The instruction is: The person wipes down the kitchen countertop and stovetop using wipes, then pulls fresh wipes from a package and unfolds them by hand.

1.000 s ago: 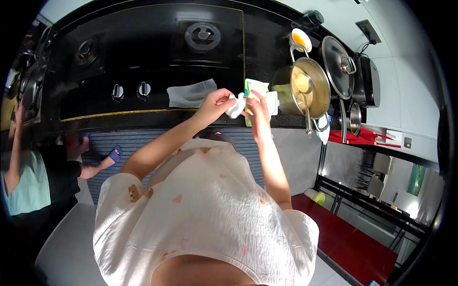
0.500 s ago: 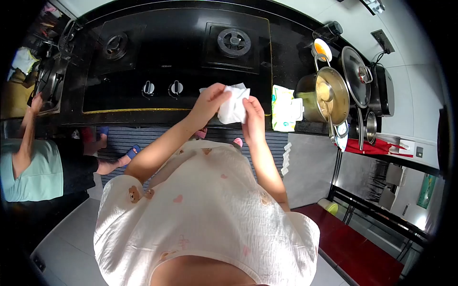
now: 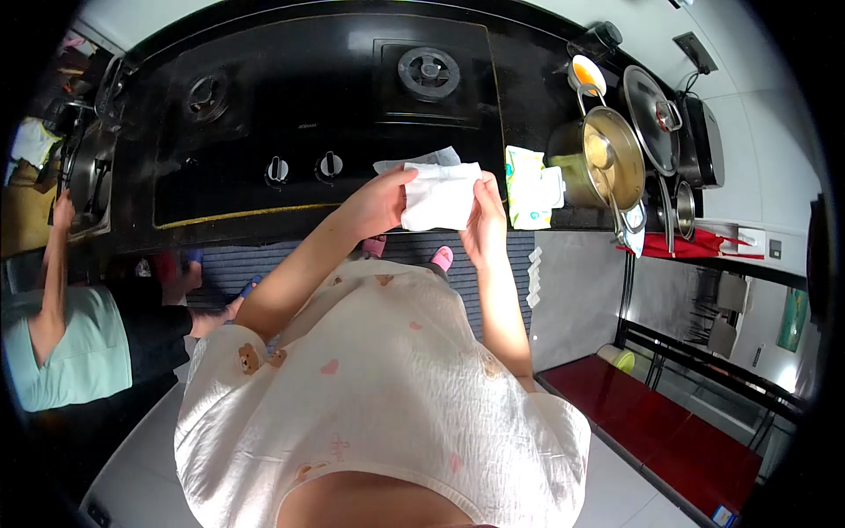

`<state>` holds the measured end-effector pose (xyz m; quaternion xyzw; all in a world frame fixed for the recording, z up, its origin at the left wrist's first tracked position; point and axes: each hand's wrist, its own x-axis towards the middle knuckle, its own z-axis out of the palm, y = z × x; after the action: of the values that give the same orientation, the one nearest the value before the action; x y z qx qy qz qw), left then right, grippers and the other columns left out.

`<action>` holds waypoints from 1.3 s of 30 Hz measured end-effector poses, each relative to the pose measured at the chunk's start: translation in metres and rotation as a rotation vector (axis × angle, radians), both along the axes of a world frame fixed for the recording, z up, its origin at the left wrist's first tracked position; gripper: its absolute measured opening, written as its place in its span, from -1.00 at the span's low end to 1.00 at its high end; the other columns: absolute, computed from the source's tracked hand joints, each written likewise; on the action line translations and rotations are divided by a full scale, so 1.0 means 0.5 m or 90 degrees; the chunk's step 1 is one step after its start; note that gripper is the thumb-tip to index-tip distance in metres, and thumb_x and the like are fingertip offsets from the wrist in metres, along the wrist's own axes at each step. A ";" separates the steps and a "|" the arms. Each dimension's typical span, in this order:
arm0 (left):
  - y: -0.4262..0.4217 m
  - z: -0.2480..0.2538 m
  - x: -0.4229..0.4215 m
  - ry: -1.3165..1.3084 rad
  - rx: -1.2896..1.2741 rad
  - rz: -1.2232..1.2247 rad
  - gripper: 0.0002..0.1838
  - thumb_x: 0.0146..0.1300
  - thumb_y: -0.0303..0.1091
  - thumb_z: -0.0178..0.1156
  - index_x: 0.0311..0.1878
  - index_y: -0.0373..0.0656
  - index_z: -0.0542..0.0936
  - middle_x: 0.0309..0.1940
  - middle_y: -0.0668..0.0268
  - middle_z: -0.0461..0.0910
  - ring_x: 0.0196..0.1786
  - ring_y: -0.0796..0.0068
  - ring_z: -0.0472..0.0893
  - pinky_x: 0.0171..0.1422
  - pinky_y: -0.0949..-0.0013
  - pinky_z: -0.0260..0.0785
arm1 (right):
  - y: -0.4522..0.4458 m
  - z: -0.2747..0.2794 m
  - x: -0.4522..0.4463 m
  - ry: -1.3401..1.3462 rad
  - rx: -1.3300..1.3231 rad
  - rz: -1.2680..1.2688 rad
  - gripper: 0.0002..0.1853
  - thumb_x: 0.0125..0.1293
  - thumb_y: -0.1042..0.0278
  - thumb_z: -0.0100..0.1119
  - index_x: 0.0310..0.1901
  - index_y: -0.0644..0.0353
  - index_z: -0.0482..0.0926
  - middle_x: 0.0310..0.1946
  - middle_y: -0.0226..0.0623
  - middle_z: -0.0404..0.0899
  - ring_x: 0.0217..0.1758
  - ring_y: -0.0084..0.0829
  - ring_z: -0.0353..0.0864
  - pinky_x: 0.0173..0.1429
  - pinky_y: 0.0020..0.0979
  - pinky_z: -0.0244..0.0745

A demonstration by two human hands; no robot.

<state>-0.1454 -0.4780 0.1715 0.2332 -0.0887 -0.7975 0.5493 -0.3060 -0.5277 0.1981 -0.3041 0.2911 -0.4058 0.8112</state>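
Observation:
A white wipe (image 3: 440, 197), folded into a rough rectangle, is held up in front of the stove's near edge. My left hand (image 3: 380, 201) grips its left side, thumb on top. My right hand (image 3: 485, 220) pinches the right side. Behind it, another white wipe (image 3: 446, 156) lies on the black gas stove (image 3: 264, 132). Just right of my right hand is a green and white wipes packet (image 3: 526, 187) on the counter.
A steel pot (image 3: 627, 141) with a ladle (image 3: 601, 157) stands on the right, beside a glass lid (image 3: 650, 110) and an orange-filled bowl (image 3: 587, 74). Two burners and two knobs (image 3: 329, 165) are on the stove. Another person (image 3: 75, 339) works at the sink (image 3: 92, 189) on the left.
The wipe has gone from a crumpled bundle to a flatter, wider rectangle. My hands have moved slightly apart, the right one going right. The view has shifted a little.

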 end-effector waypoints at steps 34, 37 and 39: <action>0.022 0.051 -0.034 -0.361 -0.071 -0.001 -0.77 0.21 -0.33 0.02 -0.15 -0.29 0.44 -0.27 0.27 0.49 -0.22 0.51 0.51 -0.17 0.44 0.42 | 0.028 0.013 -0.041 -0.012 -0.064 0.116 -0.83 0.28 0.41 -0.13 -0.13 0.25 0.35 -0.21 -0.30 0.45 -0.17 -0.53 0.47 -0.07 -0.48 0.40; 0.023 0.029 -0.029 -0.385 -0.091 -0.040 -0.76 0.21 -0.33 0.00 -0.14 -0.30 0.43 -0.25 0.26 0.49 -0.19 0.50 0.51 -0.16 0.43 0.42 | 0.031 0.006 -0.042 -0.032 -0.060 0.143 -0.82 0.28 0.42 -0.14 -0.13 0.26 0.35 -0.20 -0.29 0.45 -0.15 -0.52 0.47 -0.06 -0.48 0.39; 0.023 0.021 -0.028 -0.346 -0.059 -0.039 -0.76 0.22 -0.33 -0.01 -0.14 -0.31 0.43 -0.24 0.24 0.49 -0.17 0.47 0.51 -0.12 0.39 0.41 | 0.033 0.001 -0.044 -0.040 -0.052 0.141 -0.82 0.28 0.43 -0.15 -0.12 0.26 0.34 -0.19 -0.28 0.45 -0.12 -0.50 0.46 -0.03 -0.47 0.39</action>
<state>-0.1593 -0.4664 0.1821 0.4103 -0.2761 -0.7170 0.4912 -0.3280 -0.5112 0.1986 -0.3543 0.2131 -0.3345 0.8469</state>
